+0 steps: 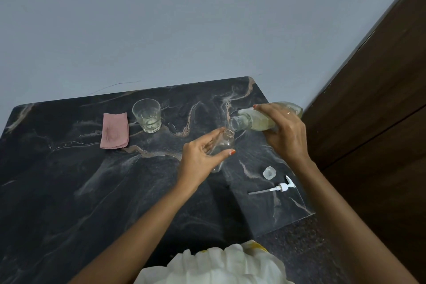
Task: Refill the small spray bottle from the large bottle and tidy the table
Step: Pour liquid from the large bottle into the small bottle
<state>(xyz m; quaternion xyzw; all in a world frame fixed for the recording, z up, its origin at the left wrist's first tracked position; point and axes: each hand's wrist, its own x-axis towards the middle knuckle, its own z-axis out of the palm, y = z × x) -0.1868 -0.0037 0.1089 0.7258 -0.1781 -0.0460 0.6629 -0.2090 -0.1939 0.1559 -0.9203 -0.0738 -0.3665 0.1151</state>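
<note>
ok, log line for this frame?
step: refill | left hand: holds small bottle | right hand: tilts large bottle over its mouth | pump, cap: on table

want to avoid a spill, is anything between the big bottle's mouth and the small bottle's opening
Nothing visible. The large bottle, tipped by the right hand, has its open mouth right by the open neck of the small spray bottle. The left hand grips it below the neck; the cap and pump sprayer lie well aside.

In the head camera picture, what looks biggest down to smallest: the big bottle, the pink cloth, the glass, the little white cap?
1. big bottle, partly hidden by the right hand.
2. pink cloth and glass: they look about alike, so no ranking.
3. white cap, clearly smallest.
</note>
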